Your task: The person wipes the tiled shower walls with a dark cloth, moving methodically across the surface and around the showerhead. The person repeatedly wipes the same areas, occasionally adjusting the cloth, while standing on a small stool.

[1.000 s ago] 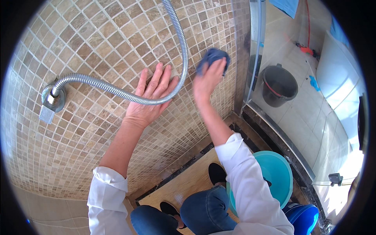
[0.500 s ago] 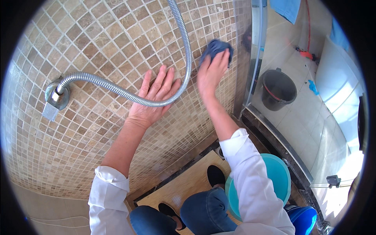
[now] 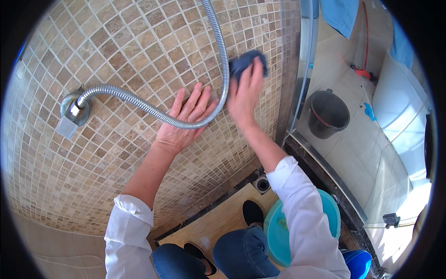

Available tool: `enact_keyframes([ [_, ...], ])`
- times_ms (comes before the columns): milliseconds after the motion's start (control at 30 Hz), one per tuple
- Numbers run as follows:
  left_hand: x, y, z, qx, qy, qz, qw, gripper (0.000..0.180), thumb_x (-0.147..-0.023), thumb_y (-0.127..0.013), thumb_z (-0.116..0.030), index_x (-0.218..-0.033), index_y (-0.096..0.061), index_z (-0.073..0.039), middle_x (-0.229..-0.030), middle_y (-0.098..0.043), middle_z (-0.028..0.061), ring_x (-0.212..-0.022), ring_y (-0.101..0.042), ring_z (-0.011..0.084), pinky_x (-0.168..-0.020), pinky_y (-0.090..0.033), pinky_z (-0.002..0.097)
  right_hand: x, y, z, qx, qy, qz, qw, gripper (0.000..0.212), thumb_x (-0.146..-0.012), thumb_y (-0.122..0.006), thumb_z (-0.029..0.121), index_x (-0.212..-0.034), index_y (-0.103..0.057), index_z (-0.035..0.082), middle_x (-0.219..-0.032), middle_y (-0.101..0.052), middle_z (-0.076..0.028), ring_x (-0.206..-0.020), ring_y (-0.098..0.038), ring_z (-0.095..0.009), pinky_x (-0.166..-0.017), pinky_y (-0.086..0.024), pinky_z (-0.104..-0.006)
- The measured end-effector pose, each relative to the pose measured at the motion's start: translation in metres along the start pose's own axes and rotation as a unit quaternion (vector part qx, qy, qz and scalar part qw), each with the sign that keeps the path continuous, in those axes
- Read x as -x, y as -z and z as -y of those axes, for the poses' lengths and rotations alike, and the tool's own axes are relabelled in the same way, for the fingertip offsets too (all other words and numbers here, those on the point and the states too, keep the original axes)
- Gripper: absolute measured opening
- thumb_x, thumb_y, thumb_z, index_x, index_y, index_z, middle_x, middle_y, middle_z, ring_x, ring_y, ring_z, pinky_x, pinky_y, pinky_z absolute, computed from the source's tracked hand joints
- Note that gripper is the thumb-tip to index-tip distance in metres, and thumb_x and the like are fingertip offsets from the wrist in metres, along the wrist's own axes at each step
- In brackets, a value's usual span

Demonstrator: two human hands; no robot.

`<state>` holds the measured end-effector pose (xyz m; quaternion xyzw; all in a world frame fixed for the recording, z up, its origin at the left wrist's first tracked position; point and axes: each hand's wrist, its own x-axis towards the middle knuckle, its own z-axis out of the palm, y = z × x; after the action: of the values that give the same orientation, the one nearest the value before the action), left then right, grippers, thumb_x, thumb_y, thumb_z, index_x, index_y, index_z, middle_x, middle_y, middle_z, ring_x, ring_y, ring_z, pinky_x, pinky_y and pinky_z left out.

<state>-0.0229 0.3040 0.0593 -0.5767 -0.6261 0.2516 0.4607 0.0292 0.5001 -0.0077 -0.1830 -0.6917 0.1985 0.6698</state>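
Brown mosaic tiles cover the wall [image 3: 134, 51] in front of me. My right hand [image 3: 245, 95] presses a dark blue cloth [image 3: 241, 65] against the tiles, a little blurred by motion. Flat on the wall to its left lies my left hand [image 3: 183, 116], its fingers stretched out and holding nothing. A ribbed metal shower hose [image 3: 139, 106] loops from the wall outlet [image 3: 74, 110] across the back of my left hand and then upward, passing between the two hands.
A turquoise basin [image 3: 332, 214] stands by my right forearm, with a blue bucket [image 3: 357, 262] behind it. Beyond the glass door's frame [image 3: 304, 60] are a black bucket [image 3: 327, 114] and a white tub [image 3: 399, 102]. Underfoot lies a slatted mat [image 3: 209, 223] near a floor drain [image 3: 263, 184].
My right hand and the cloth have shifted slightly left along the tiles. My left hand stays spread on the wall. The whole view has tilted a little.
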Motion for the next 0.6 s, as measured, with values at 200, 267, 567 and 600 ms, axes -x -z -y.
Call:
enact_keyframes([
  [200,-0.005,-0.008,-0.004,0.024,-0.006,-0.029,0.999,0.06,-0.103,-0.043,-0.039,-0.161,-0.034,-0.024,-0.168,-0.032,0.0096,-0.156,-0.028,0.0327,-0.128,-0.016,0.0584,-0.011,0.006,-0.009,-0.022,0.024,0.025,0.999,0.064,-0.103,-0.054,0.029,-0.151,-0.037,-0.009,-0.162,-0.025,-0.031,-0.149,-0.027,-0.049,-0.119,-0.023,-0.0605],
  [267,-0.008,0.0,0.002,0.01,-0.006,-0.034,0.999,0.06,-0.103,-0.044,-0.039,-0.16,-0.035,-0.023,-0.168,-0.032,0.0093,-0.156,-0.028,0.0326,-0.128,-0.016,0.0584,-0.055,0.006,-0.009,-0.016,-0.014,-0.049,0.999,0.062,-0.106,-0.048,0.032,-0.151,-0.037,-0.01,-0.161,-0.027,-0.031,-0.148,-0.028,-0.05,-0.12,-0.023,-0.0572],
  [567,0.001,0.003,0.003,0.028,-0.015,-0.006,0.999,0.071,-0.095,-0.054,-0.048,-0.157,-0.038,-0.016,-0.167,-0.03,0.0097,-0.156,-0.025,0.0329,-0.129,-0.016,0.0562,-0.037,0.006,-0.004,-0.009,0.074,0.019,0.997,0.063,-0.099,-0.062,0.025,-0.147,-0.041,-0.01,-0.16,-0.028,-0.031,-0.146,-0.031,-0.05,-0.119,-0.026,-0.0569],
  [600,-0.001,0.004,0.004,0.028,-0.014,-0.011,0.999,0.071,-0.095,-0.054,-0.048,-0.157,-0.038,-0.016,-0.166,-0.03,0.0098,-0.156,-0.025,0.033,-0.129,-0.017,0.056,-0.052,0.006,-0.011,-0.013,0.069,0.007,0.997,0.064,-0.099,-0.062,0.028,-0.147,-0.042,-0.01,-0.161,-0.028,-0.03,-0.145,-0.033,-0.049,-0.119,-0.027,-0.0561],
])
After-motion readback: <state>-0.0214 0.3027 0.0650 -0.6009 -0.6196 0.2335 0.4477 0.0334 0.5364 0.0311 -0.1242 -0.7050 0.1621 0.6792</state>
